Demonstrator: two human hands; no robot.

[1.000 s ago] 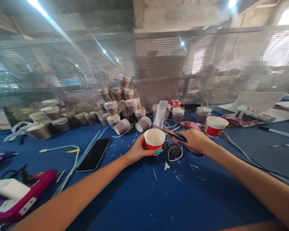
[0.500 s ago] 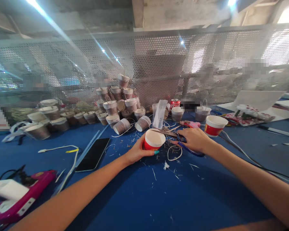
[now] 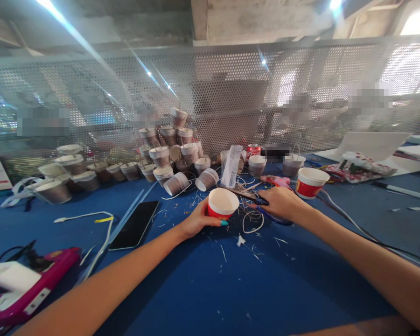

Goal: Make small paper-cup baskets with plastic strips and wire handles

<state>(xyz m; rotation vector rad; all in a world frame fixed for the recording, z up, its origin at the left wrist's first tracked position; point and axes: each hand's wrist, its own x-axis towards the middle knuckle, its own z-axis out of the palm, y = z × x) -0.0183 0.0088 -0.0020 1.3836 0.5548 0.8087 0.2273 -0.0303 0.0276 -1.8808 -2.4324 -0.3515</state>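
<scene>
My left hand (image 3: 197, 219) is wrapped round a red paper cup (image 3: 221, 212) with a white rim, its open top facing up and tilted a little towards me. In my right hand (image 3: 280, 204) is a pair of scissors (image 3: 247, 194) with dark blue handles. The blades point left, just behind the cup's rim; whether they touch it I cannot tell. A second red paper cup (image 3: 308, 190) stands to the right of my right hand. Behind the held cup lies a bundle of white strips (image 3: 231, 168), and a loop of white cord (image 3: 254, 223) rests near the scissors.
Several brown-wrapped cups are piled (image 3: 160, 156) at the back, with more (image 3: 73, 164) at the left. A black phone (image 3: 135, 225) and a magenta power strip (image 3: 49, 284) lie left. A pink glue gun (image 3: 278, 181) and a red can (image 3: 254, 150) are behind. Scraps litter the blue table (image 3: 203, 289).
The scissors and my right hand have shifted slightly, the blades now sitting behind the rim rather than across it. The cup stays in my left hand, tipped a bit more towards me.
</scene>
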